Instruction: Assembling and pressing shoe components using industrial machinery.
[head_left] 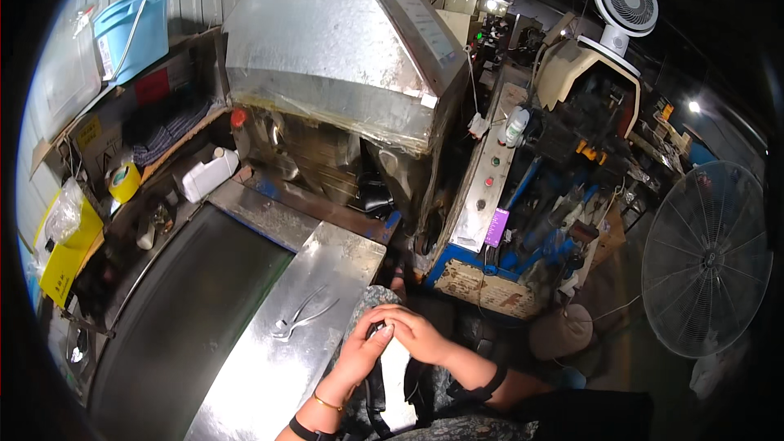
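Note:
My left hand [364, 349] and my right hand [415, 335] are clasped together over my raised knee in grey patterned cloth [371, 298]. The right hand's fingers lie across the left hand and partly hide its fingers. Both look closed, and no tool shows in them. Below the hands, a white strip [395, 380] hangs between my forearms. Nearest to them on the left, metal pliers [302, 318] with spread handles lie on a shiny metal tabletop [245, 376], apart from my hands.
A dark conveyor belt [184, 318] runs beside the tabletop, below a metal hood [327, 33]. To the right stands a blue-framed machine [482, 278] with a button panel [492, 171]. A large round fan [709, 260] is at the far right. Shelves hold a blue bucket [133, 33] and a white jug [208, 175].

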